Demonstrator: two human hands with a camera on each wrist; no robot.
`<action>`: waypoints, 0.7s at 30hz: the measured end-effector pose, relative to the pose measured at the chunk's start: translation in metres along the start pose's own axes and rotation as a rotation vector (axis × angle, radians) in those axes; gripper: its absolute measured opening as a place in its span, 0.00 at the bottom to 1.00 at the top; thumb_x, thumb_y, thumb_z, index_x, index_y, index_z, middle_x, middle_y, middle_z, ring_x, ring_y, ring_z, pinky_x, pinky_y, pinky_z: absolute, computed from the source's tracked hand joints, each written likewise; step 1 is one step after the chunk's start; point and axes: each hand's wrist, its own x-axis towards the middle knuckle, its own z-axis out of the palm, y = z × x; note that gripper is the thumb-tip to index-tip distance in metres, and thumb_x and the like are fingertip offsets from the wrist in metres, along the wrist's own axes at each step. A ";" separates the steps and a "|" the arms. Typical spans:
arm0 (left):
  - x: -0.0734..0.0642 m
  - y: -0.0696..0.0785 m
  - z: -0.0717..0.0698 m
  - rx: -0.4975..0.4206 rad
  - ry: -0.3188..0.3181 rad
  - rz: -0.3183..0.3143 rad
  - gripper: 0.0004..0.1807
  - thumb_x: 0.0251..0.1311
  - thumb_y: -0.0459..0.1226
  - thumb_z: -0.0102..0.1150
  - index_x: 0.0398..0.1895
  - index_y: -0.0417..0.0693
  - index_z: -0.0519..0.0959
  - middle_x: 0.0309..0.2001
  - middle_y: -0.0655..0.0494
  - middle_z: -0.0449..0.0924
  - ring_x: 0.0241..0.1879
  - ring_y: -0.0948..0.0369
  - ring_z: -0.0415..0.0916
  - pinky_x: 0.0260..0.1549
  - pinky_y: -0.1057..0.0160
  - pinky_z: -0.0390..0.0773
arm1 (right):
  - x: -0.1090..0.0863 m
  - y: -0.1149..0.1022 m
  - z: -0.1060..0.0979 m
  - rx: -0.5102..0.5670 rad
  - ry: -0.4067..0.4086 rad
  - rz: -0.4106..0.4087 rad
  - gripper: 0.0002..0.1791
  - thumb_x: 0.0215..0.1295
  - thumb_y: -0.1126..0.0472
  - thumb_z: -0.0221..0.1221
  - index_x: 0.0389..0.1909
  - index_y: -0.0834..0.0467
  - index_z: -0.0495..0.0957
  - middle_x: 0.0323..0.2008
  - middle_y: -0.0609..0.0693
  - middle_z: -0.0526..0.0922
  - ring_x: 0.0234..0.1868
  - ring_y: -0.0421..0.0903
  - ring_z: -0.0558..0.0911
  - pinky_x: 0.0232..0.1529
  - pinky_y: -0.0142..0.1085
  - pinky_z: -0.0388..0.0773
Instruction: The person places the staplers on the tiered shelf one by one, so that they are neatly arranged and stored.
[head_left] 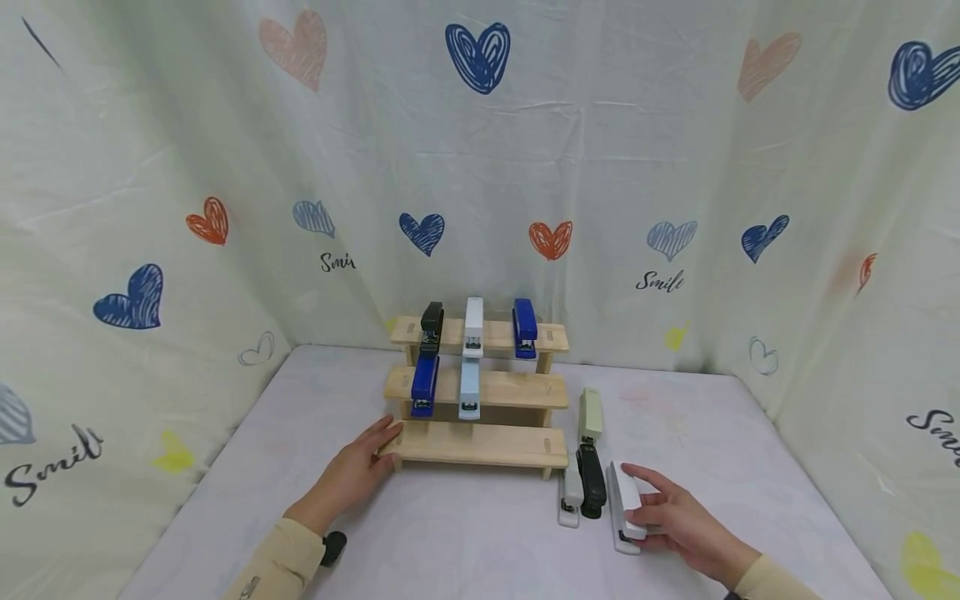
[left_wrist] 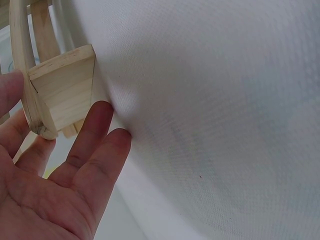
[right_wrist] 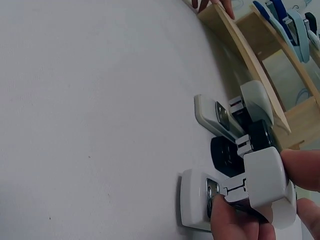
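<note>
A three-tier wooden stand (head_left: 480, 444) has its bottom board's left end between the thumb and fingers of my left hand (head_left: 362, 462); two other fingers extend beside it in the left wrist view. My right hand (head_left: 678, 517) pinches a white stapler (head_left: 625, 500) at the right of the table, thumb on one side and fingers on the other. In the right wrist view its base (right_wrist: 192, 200) sits at the tabletop. Just left of it are a black stapler (head_left: 592, 479) and a greyish-white stapler (head_left: 570, 492), with a pale green stapler (head_left: 591, 414) behind.
On the stand's top tier sit a black stapler (head_left: 431, 327), a white stapler (head_left: 473, 325) and a blue stapler (head_left: 525, 327). The middle tier holds another blue stapler (head_left: 424, 383) and a light blue stapler (head_left: 469, 387). A patterned curtain (head_left: 615, 150) encloses the table.
</note>
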 end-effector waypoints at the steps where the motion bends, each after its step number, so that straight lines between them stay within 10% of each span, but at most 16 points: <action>1: 0.000 0.000 0.000 -0.001 -0.002 -0.002 0.29 0.70 0.35 0.59 0.72 0.43 0.67 0.75 0.43 0.57 0.70 0.41 0.59 0.63 0.40 0.65 | 0.000 0.000 -0.002 -0.001 0.002 -0.005 0.47 0.60 0.71 0.66 0.77 0.61 0.52 0.45 0.63 0.63 0.41 0.52 0.78 0.42 0.51 0.83; 21: 0.000 -0.001 0.000 0.006 0.005 0.002 0.29 0.70 0.36 0.59 0.72 0.43 0.67 0.75 0.43 0.57 0.71 0.41 0.58 0.64 0.39 0.63 | 0.004 -0.021 -0.027 -0.039 0.089 -0.010 0.46 0.62 0.70 0.66 0.77 0.59 0.53 0.57 0.70 0.59 0.47 0.54 0.76 0.47 0.53 0.82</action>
